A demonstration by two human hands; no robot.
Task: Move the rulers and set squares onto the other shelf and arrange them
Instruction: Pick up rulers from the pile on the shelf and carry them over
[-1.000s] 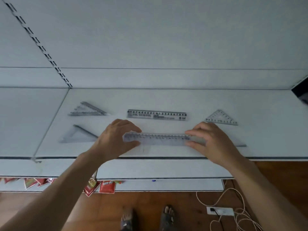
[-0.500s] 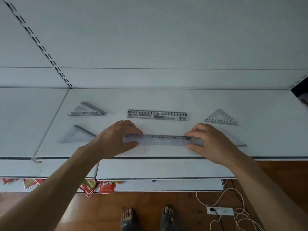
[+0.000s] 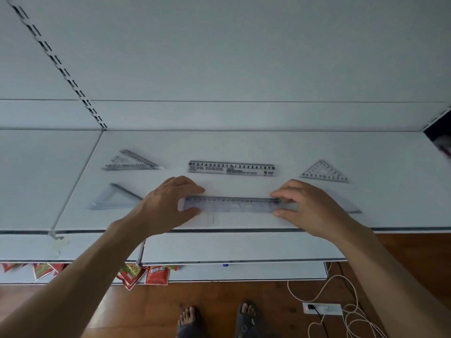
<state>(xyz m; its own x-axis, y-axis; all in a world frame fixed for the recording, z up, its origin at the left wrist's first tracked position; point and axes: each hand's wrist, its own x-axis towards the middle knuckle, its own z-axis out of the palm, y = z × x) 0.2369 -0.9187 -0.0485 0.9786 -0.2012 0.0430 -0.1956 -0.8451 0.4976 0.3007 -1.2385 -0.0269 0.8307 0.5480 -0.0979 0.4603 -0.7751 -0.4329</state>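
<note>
A clear ruler (image 3: 231, 204) lies lengthwise on the white shelf (image 3: 244, 147) near its front edge. My left hand (image 3: 168, 203) grips its left end and my right hand (image 3: 307, 206) grips its right end. Behind it lies a second clear ruler (image 3: 231, 168). At the left are two clear set squares, one at the back (image 3: 129, 162) and one nearer (image 3: 114, 198). A small set square (image 3: 324, 173) lies at the back right. Another set square (image 3: 346, 203) sits partly hidden behind my right hand.
A slotted upright (image 3: 56, 62) runs down the back panel at the left. Lower shelves (image 3: 231, 247) jut out below. Red snack packets (image 3: 144, 274) hang under them. A power strip (image 3: 322, 309) and white cable (image 3: 341, 289) lie on the wooden floor by my feet.
Both hands have lowered the ruler slightly toward the shelf's front and levelled it. The other rulers and set squares have not moved.
</note>
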